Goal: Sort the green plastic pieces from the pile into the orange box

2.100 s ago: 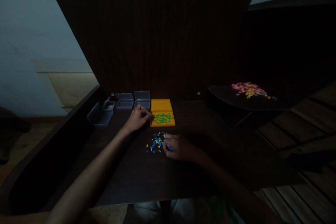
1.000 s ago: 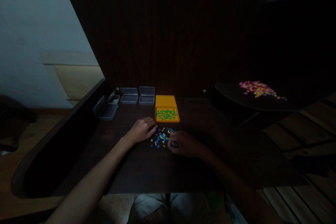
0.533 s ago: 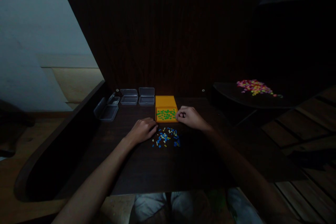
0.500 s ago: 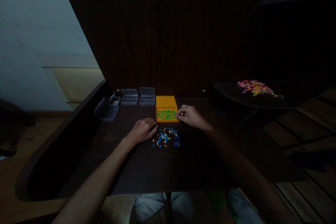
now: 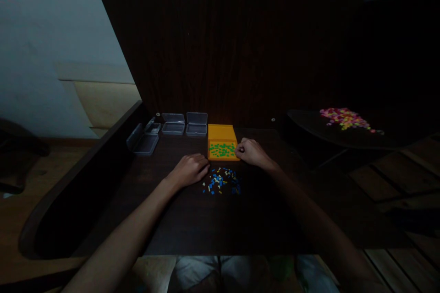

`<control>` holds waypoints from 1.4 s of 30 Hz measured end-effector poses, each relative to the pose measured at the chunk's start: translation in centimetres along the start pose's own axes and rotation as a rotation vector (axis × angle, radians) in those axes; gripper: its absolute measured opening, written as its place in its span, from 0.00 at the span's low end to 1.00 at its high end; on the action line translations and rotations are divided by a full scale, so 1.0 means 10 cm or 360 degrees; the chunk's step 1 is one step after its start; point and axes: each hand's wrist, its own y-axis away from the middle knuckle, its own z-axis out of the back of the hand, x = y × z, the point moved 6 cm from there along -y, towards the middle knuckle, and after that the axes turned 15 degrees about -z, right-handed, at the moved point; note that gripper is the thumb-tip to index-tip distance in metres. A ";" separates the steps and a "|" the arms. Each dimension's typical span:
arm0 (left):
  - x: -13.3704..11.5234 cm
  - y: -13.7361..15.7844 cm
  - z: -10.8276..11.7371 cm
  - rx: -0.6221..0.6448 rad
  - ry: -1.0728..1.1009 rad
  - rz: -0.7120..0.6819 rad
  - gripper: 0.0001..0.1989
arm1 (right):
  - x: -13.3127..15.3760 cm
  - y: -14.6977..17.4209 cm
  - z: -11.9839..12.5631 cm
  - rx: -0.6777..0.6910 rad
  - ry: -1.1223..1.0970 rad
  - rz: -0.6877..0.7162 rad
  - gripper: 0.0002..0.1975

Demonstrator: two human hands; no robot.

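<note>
Right hand (image 5: 252,152) across dark tabletop (image 5: 192,226)

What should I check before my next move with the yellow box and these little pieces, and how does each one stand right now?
1. Yellow box open: ok, its lid is laid back.
2. Only green pieces inside: ok as far as shows; no other colour is visible there.
3. Left hand clear of the box's inside: ok, it is palm down, left of the loose pieces.
4. Right hand holding a piece: cannot tell; its fingertips are at the box's right edge, too dim and small to read.
5. Light good enough to tell colours apart: not ok, in my judgement; the scene is dark, especially at the loose pieces' right side.
</note>
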 end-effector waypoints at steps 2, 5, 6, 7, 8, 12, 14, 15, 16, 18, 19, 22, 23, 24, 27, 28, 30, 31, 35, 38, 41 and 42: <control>-0.01 0.00 0.01 -0.0016 0.0015 0.0005 0.14 | -0.03 0.00 0.02 -0.0021 -0.0027 0.0029 0.09; 0.00 0.00 0.01 -0.0009 0.0013 0.0009 0.13 | -0.05 0.00 0.03 -0.0048 -0.0075 0.0057 0.11; 0.00 0.00 0.00 -0.0002 0.0010 0.0007 0.13 | -0.05 0.00 0.02 -0.0046 -0.0089 0.0069 0.12; 0.00 0.00 -0.01 0.0000 0.0009 0.0004 0.13 | -0.04 0.00 0.01 -0.0041 -0.0096 0.0077 0.13; 0.01 0.01 -0.02 -0.0003 0.0012 0.0004 0.14 | -0.03 0.00 0.00 -0.0035 -0.0097 0.0082 0.13; 0.02 0.02 -0.03 -0.0031 0.0045 0.0003 0.13 | 0.01 0.02 -0.06 -0.0020 -0.0068 0.0086 0.14; 0.02 0.01 -0.02 -0.0013 0.0029 0.0003 0.12 | 0.03 0.02 -0.08 -0.0007 -0.0062 0.0096 0.14; 0.01 0.01 -0.02 0.0000 0.0018 0.0003 0.12 | 0.03 0.02 -0.08 0.0003 -0.0062 0.0100 0.14; 0.01 0.01 -0.02 0.0011 0.0013 0.0004 0.12 | 0.03 0.02 -0.09 0.0011 -0.0063 0.0104 0.14; 0.00 0.01 -0.01 0.0017 0.0027 0.0010 0.12 | 0.03 0.01 -0.09 0.0012 -0.0064 0.0100 0.15; 0.00 0.01 -0.01 0.0014 0.0042 0.0013 0.12 | 0.02 0.01 -0.09 0.0008 -0.0060 0.0095 0.15; 0.00 0.01 -0.01 0.0004 0.0063 0.0020 0.13 | 0.02 0.00 -0.10 0.0009 -0.0040 0.0077 0.16; 0.00 0.01 -0.01 0.0005 0.0061 0.0019 0.13 | 0.02 -0.01 -0.11 0.0014 -0.0035 0.0077 0.15; 0.00 0.01 -0.02 0.0009 0.0059 0.0018 0.13 | 0.02 -0.01 -0.11 0.0018 -0.0033 0.0081 0.15; 0.00 0.01 -0.02 0.0022 0.0048 0.0013 0.13 | 0.01 -0.01 -0.12 0.0012 -0.0037 0.0086 0.15; 0.00 0.01 -0.02 0.0028 0.0039 0.0011 0.13 | 0.01 -0.01 -0.12 0.0007 -0.0042 0.0090 0.14; 0.00 0.01 -0.02 0.0043 0.0013 0.0007 0.13 | 0.01 -0.01 -0.12 0.0006 -0.0052 0.0101 0.14; 0.00 0.00 -0.02 0.0048 -0.0002 0.0003 0.13 | 0.02 0.00 -0.12 0.0011 -0.0057 0.0106 0.15; 0.00 0.00 -0.02 0.0067 -0.0037 -0.0001 0.13 | 0.03 0.01 -0.13 0.0025 -0.0072 0.0122 0.15; -0.01 0.00 -0.02 0.0063 -0.0022 -0.0006 0.13 | 0.03 0.01 -0.12 0.0021 -0.0080 0.0146 0.16; -0.01 0.00 -0.02 0.0059 -0.0015 -0.0008 0.13 | 0.01 0.01 -0.10 0.0010 -0.0082 0.0135 0.15; -0.01 0.00 -0.02 0.0060 -0.0018 -0.0007 0.13 | 0.00 0.01 -0.09 0.0006 -0.0081 0.0125 0.15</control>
